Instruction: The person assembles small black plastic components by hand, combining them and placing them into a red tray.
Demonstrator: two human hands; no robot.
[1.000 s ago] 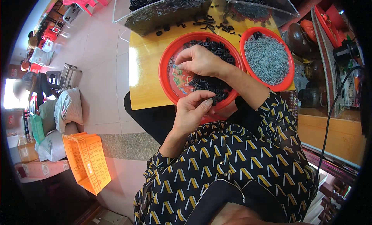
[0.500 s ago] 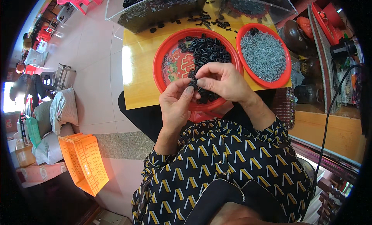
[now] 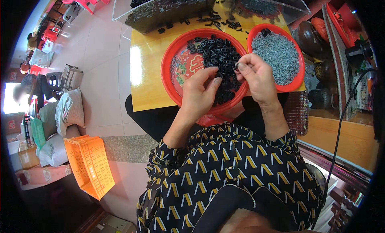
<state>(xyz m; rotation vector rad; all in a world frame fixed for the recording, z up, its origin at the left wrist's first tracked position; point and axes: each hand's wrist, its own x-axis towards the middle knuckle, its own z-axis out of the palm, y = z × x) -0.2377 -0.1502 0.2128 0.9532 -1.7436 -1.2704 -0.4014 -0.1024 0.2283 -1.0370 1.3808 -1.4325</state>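
Note:
A round red tray (image 3: 165, 74) with a printed bottom lies before me, its right half heaped with small black oval plastic pieces (image 3: 216, 48) that have holes. Over the heap, my left hand (image 3: 199, 90) has thumb and forefinger apart, their tips at the pieces; it holds nothing that I can see. At the tray's right rim, my right hand (image 3: 258, 76) pinches a small black plastic piece (image 3: 237, 66), mostly hidden by the fingers. Close by that hand stands a red oval tray (image 3: 301, 74) full of small silvery screws (image 3: 276, 56), with a few black bits at its top.
Clear plastic bins (image 3: 172, 12) of black parts stand at the table's far side. Loose black pieces (image 3: 214, 21) lie on the yellow table (image 3: 146, 84). An orange crate (image 3: 90, 165) is on the floor at left; a black cable (image 3: 341, 128) hangs at right.
My hands, which were together over the tray at a black piece, have parted. The right moved right toward the screws' tray; the left moved to the heap with its fingers spread.

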